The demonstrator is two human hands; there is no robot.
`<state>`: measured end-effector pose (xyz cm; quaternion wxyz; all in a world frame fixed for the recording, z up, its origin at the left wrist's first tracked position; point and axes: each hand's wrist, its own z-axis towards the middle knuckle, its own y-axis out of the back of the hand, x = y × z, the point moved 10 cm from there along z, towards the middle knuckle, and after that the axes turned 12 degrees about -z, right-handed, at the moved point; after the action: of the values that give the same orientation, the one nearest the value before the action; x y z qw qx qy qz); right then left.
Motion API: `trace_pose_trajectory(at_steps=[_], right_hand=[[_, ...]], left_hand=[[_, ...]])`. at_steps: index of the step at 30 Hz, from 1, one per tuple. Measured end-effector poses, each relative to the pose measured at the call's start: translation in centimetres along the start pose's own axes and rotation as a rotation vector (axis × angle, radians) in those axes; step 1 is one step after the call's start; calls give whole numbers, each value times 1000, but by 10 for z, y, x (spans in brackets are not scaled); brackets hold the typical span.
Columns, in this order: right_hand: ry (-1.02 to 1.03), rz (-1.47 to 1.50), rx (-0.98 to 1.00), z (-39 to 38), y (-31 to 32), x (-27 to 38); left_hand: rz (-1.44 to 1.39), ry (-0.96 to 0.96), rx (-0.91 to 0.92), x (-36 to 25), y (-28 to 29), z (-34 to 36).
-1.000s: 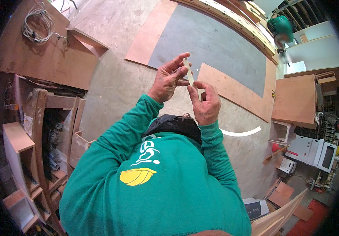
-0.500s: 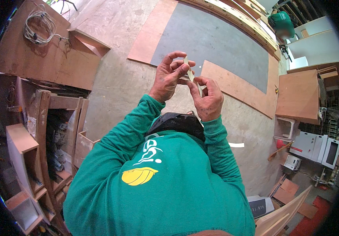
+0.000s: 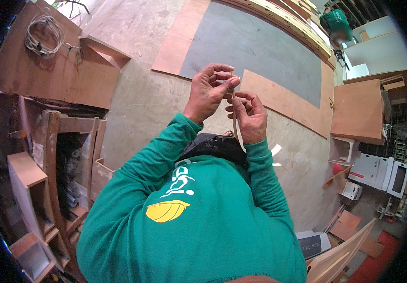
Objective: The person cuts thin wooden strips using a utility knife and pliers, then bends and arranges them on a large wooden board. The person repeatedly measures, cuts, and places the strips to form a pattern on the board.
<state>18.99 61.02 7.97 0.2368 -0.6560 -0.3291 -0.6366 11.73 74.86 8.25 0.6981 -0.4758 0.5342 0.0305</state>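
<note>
A narrow, pale, flexible strip (image 3: pixel 235 126) runs between my hands in front of my chest. My left hand (image 3: pixel 208 94) pinches its upper part between thumb and fingers. Just below and to the right, my right hand (image 3: pixel 250 118) grips the same strip, thumb against fingers. Part of the strip hangs below the right fingers toward my chest. Beside my right sleeve (image 3: pixel 268 174) a white curved length (image 3: pixel 276 150) shows; whether it joins the strip is hidden by the arm.
Beyond my hands lies a grey panel (image 3: pixel 255 40) with brown board borders. A brown board with a coiled cable (image 3: pixel 45 35) is at the far left, wooden box frames (image 3: pixel 28 170) at the left. Brown cabinet (image 3: pixel 356 111) and white machine (image 3: pixel 371 172) stand right; another person (image 3: pixel 336 23) works far right.
The strip has turned narrow side toward view, and its lower part now shows below my right hand. My left hand has shifted slightly right. The white length by my right sleeve has moved up.
</note>
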Motion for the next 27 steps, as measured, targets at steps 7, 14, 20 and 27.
trace_pose_trajectory(at_steps=[7, 14, 20, 27], right_hand=[[-165, 226, 97, 0, -5, -27], [-78, 115, 86, 12, -5, -28], [78, 42, -5, 16, -7, -8], [325, -285, -53, 12, -5, 29]], left_hand=[[243, -40, -60, -3, 5, 5], [152, -26, -92, -12, 3, 7], [104, -200, 4, -23, 0, 1], [-18, -287, 45, -25, 5, -9]])
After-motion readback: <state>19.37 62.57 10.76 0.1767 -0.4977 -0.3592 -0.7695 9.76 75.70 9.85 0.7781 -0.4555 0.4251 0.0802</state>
